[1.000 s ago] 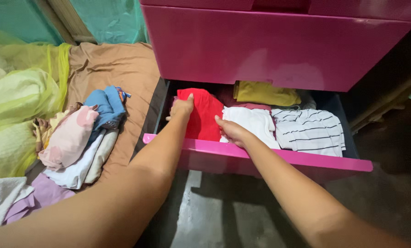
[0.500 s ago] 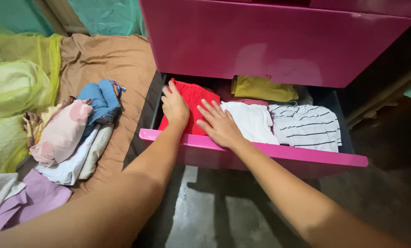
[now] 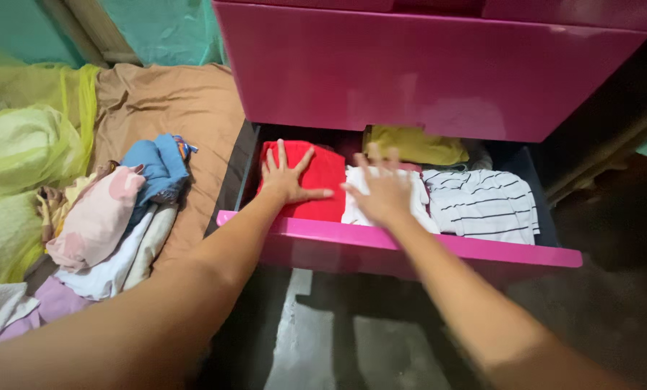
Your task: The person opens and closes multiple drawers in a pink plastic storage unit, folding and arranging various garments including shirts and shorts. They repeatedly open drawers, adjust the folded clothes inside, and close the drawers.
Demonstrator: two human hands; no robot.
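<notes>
The red folded garment (image 3: 316, 180) sits at the left end of the open pink drawer (image 3: 410, 249), packed in beside a white folded garment (image 3: 410, 198) and a striped white one (image 3: 486, 206). It looks like light, soft knit cloth, so I'd guess it squashes easily, won't slide much against its neighbours, and will flop open if lifted by one corner. The best place to take it is probably along the folded edge, or with fingers slipped under the whole stack of folds.

The left hand (image 3: 286, 180) lies flat on top of the red one, fingers spread wide, pressing rather than gripping. The right hand (image 3: 387, 189) is over the white piece, fingers apart too, a bit blurred, so I can't tell if it's actually touching the cloth.

Behind them in the drawer there's a mustard-yellow garment (image 3: 413, 144). Off to the left, on a bed with a brown sheet (image 3: 171, 101), there's a loose heap of clothes (image 3: 114, 217) in pink, blue and white, plus a yellow-green net (image 3: 27, 144) bunched up.
</notes>
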